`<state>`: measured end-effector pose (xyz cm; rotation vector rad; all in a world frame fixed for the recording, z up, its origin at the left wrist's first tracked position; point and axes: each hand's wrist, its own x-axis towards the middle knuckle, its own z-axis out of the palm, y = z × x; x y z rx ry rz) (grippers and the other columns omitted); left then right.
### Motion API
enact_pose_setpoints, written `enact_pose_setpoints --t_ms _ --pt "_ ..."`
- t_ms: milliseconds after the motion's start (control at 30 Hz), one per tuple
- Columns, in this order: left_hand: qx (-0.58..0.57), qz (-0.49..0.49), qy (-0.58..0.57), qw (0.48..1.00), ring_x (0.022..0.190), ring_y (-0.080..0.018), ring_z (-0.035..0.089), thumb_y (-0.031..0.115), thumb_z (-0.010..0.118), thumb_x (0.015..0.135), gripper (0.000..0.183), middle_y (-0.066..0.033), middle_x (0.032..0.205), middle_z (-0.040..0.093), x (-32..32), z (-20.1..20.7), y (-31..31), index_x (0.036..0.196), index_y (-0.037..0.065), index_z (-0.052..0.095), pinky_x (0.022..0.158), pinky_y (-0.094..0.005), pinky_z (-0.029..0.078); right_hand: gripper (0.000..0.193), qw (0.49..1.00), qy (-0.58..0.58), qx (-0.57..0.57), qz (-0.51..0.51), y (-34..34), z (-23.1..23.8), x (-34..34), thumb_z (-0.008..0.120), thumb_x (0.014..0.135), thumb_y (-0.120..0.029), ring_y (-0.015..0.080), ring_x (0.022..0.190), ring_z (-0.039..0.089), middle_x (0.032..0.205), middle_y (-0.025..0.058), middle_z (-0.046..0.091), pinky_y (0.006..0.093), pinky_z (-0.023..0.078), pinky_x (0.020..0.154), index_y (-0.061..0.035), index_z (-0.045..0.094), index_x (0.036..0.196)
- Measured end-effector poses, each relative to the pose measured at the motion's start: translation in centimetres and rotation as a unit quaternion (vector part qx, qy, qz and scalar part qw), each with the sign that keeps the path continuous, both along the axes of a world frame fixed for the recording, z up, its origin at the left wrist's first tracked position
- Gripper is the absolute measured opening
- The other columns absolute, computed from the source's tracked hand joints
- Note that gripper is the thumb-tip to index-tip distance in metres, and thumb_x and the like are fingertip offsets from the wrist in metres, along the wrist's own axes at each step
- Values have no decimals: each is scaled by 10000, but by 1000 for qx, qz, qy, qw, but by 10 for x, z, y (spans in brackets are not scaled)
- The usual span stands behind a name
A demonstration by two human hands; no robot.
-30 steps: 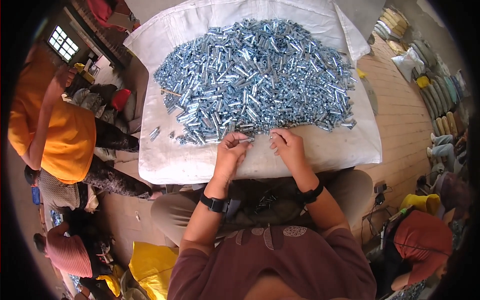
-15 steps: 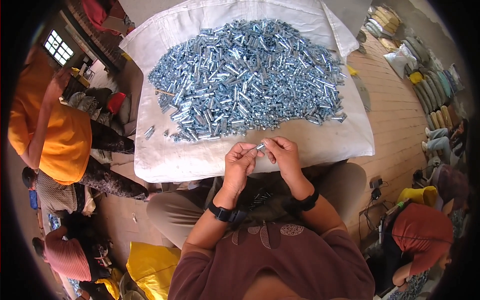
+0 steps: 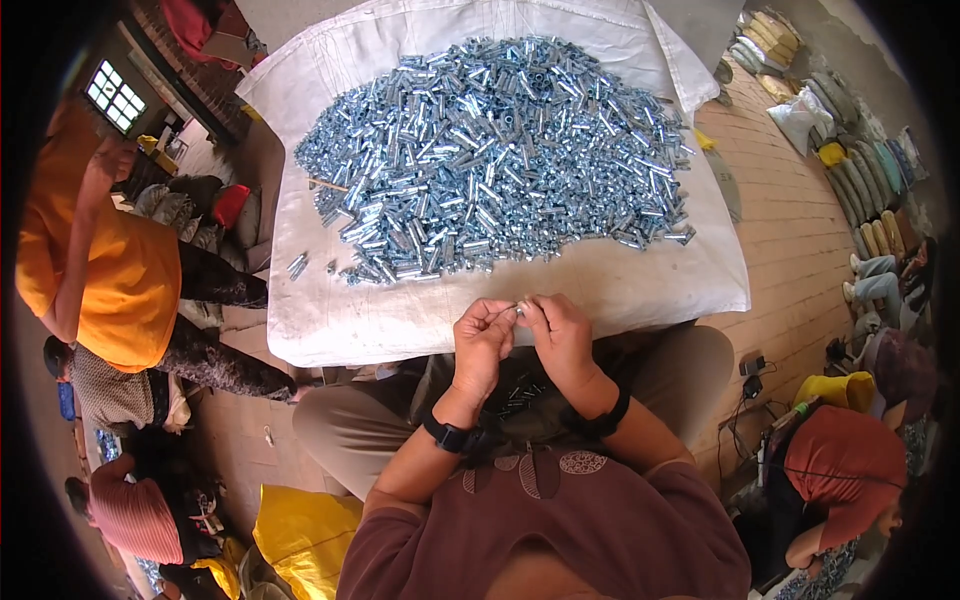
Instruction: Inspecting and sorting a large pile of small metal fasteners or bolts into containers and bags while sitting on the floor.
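A small, shiny metal sleeve-like part point(image 3: 520, 311) is pinched between my two hands, just beyond the near edge of the cloth; fingers cover most of it. My left hand point(image 3: 480, 342) closes thumb and fingers on one end. My right hand point(image 3: 560, 338) grips the other end, fingertips almost touching the left ones. Beyond them spreads a large pile of silvery-blue metal sleeves and smaller fittings point(image 3: 490, 160) on a white cloth-covered table point(image 3: 400, 325). Several more slim metal pieces point(image 3: 522, 397) lie on dark fabric in my lap.
A thin wooden stick point(image 3: 328, 185) rests at the pile's left edge, with a few loose sleeves point(image 3: 298, 265) nearby. A person in orange point(image 3: 125, 270) stands at the left; another in a red top point(image 3: 845, 465) bends at the lower right. Filled sacks point(image 3: 860, 180) line the right wall.
Both hands have drawn slightly nearer to my body and closer together. The metal part between them is now more covered by the fingers.
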<state>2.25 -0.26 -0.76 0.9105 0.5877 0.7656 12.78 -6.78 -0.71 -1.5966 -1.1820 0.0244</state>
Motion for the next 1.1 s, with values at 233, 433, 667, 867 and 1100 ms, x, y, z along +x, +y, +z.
enact_pose_setpoints --t_ms 233,433,667,867,1100 --pt "122 -88 155 976 478 -39 403 86 579 885 96 -26 678 569 -15 6 25 876 -6 604 420 -203 306 123 996 -58 -73 0 12 -13 24 600 848 -180 304 661 598 751 110 600 393 469 568 -62 622 874" --pt "573 86 348 737 768 -319 623 95 635 796 146 -159 905 615 5 15 82 897 -7 605 682 -379 491 168 975 -185 -116 -30 56 -20 50 673 763 -165 305 703 594 781 117 596 396 479 602 -64 626 888" --pt "589 73 449 668 688 -343 590 68 659 735 144 -143 826 568 16 -6 99 872 43 623 619 -405 484 192 965 -194 -172 -50 57 -25 50 703 724 -157 325 679 588 757 144 584 409 479 591 -37 564 780" --pt "459 132 322 818 538 -212 555 80 644 784 98 -78 747 582 1 -14 86 812 8 585 475 -302 423 138 957 -185 -222 -43 57 -22 49 612 793 -140 330 723 595 791 157 581 412 495 631 -27 540 825" --pt "-55 -6 36 998 414 -19 320 -2 582 829 81 -64 761 616 -9 11 46 906 13 561 358 -180 205 171 924 364 -51 107 35 -5 33 599 865 -136 136 616 588 747 61 621 262 478 500 13 644 934"
